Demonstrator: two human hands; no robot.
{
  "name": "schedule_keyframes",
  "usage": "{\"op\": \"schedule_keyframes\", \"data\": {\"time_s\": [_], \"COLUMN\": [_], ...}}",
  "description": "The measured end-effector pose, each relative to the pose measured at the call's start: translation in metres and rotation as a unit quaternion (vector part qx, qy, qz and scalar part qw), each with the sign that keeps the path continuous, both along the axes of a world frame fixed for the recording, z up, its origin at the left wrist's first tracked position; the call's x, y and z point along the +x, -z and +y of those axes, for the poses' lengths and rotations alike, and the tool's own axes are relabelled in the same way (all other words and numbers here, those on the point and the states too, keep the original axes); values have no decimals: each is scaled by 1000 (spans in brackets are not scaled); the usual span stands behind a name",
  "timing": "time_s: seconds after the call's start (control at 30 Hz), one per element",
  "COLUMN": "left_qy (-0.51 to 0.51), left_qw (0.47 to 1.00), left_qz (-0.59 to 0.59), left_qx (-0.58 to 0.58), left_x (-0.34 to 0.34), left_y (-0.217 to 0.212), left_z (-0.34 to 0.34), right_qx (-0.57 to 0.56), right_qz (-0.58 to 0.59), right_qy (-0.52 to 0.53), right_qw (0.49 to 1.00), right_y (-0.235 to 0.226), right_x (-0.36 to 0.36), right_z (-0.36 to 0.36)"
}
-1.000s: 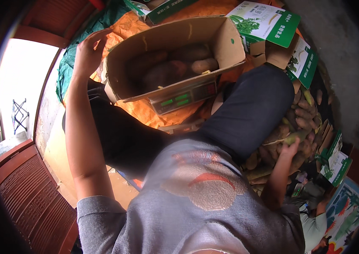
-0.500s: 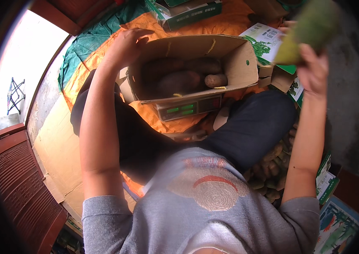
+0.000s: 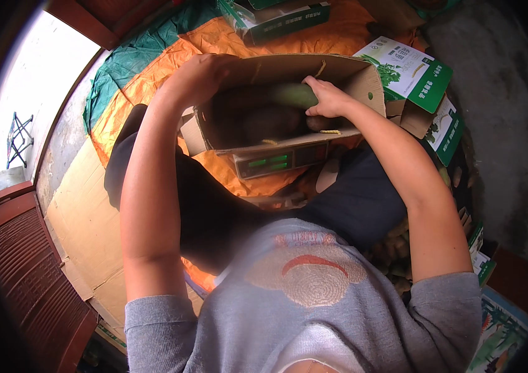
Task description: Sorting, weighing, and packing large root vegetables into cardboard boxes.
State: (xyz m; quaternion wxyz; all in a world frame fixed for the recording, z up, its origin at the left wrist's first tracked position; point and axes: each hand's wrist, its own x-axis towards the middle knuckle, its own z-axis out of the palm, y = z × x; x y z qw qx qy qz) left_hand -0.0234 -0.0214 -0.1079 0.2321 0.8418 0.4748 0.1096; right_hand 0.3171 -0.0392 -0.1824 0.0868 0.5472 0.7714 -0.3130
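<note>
An open brown cardboard box (image 3: 373, 87) rests on a weighing scale (image 3: 279, 160) with a lit green display. My left hand (image 3: 199, 78) grips the box's left wall. My right hand (image 3: 326, 98) reaches inside and holds a long green vegetable (image 3: 294, 94), laying it on the brownish root vegetables (image 3: 258, 121) that lie in the box.
An orange and green tarp (image 3: 146, 74) covers the floor. Green-and-white printed cartons (image 3: 416, 74) lie at the right, another at the top (image 3: 286, 15). Loose root vegetables (image 3: 394, 258) are piled by my right leg. Flat cardboard (image 3: 83, 224) and a red slatted door (image 3: 27, 273) are at left.
My right hand went from the pile at lower right, lifted a green vegetable high, and has now brought it down into the box. The left hand stayed on the box's wall.
</note>
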Motion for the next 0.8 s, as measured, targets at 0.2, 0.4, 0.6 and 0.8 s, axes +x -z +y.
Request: {"op": "schedule_keyframes", "data": {"time_s": [0.2,0.4,0.6,0.8], "left_qy": [-10,-20,-24,-124], "left_qw": [1000,999,983,965], "left_qz": [17,10,-110,-101], "left_qx": [-20,-25,146,207], "left_x": [5,4,6,-15], "left_y": [-3,2,12,10], "left_z": [0,2,3,-18], "right_qx": [59,240,194,187], "right_qz": [-85,211,530,648], "right_qy": [36,145,467,543], "right_qw": [994,936,681,500], "right_y": [-25,-92,-106,-102], "right_x": [-2,62,167,193], "right_z": [-18,-56,-109,-120]}}
